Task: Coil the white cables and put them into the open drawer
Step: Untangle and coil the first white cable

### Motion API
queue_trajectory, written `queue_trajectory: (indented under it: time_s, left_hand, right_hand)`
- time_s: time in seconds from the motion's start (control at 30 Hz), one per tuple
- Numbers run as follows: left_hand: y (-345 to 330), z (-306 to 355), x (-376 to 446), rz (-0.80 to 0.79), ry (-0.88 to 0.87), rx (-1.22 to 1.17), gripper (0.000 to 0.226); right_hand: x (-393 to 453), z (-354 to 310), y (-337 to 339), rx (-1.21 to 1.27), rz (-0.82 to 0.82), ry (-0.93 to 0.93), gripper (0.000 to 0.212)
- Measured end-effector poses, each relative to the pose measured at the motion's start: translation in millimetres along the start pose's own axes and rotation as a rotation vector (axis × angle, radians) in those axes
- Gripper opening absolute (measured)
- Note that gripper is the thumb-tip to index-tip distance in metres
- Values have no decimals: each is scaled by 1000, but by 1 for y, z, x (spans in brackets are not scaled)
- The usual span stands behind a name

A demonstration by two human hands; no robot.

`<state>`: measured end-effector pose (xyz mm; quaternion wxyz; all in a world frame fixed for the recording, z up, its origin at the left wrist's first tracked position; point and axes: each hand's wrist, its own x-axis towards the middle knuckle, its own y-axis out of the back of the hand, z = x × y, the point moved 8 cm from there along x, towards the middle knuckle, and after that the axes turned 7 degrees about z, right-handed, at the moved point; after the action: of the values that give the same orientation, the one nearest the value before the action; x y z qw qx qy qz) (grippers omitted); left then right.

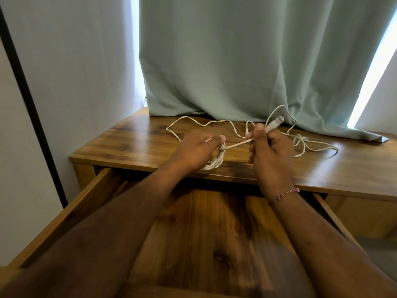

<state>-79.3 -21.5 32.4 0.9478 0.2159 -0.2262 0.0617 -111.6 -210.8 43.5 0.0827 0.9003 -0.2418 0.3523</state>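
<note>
**Coiling a white cable over a wooden counter**

Gripping a bundle of white loops, the left hand [198,150] is curling its fingers round the coil [214,161], which is hanging just above the front edge of the counter [129,140]. From that coil a short straight run of cable is stretching across to the right hand [269,150], which is pinching the cable's end with thumb and curled fingers; the pale plug [277,121] is sticking up past the thumb, tilted toward the curtain. A red and white thread bracelet [283,196] is sitting on the right wrist.

Behind the hands, a second, thinner white cable [193,120] is lying loose on the counter in wide wandering loops, running from the left middle across to the right, where it is tangling near the curtain hem.

The counter is glossy brown wood with dark grain. Below it, the open drawer [71,211] is standing pulled out toward the person, its wooden floor showing between the forearms. A pale green curtain [247,61] is hanging behind, its hem resting on the counter, with daylight glowing at both edges. A white wall [71,61] is standing on the left.
</note>
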Motion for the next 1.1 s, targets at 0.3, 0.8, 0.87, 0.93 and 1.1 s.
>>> queue_trajectory:
  time_s: [0.3,0.8,0.87,0.93,1.1]
  left_hand:
    - [17,-11,12,42,-26,135,46]
    - [-34,22,-30,-306,84,-288,58]
    - [-35,25,-32,-333,84,-352,58]
    - [-34,24,-32,-338,80,-386,58]
    - [-35,17,-30,-334,117,-497,57]
  right_hand:
    - [7,-15,21,137,103,10,38]
    - [30,46,38,-196,88,-174,20]
    - [28,46,31,-280,29,-142,19]
    - [26,49,23,-345,-37,-146,22]
    - [15,48,-12,-486,-453,-72,13]
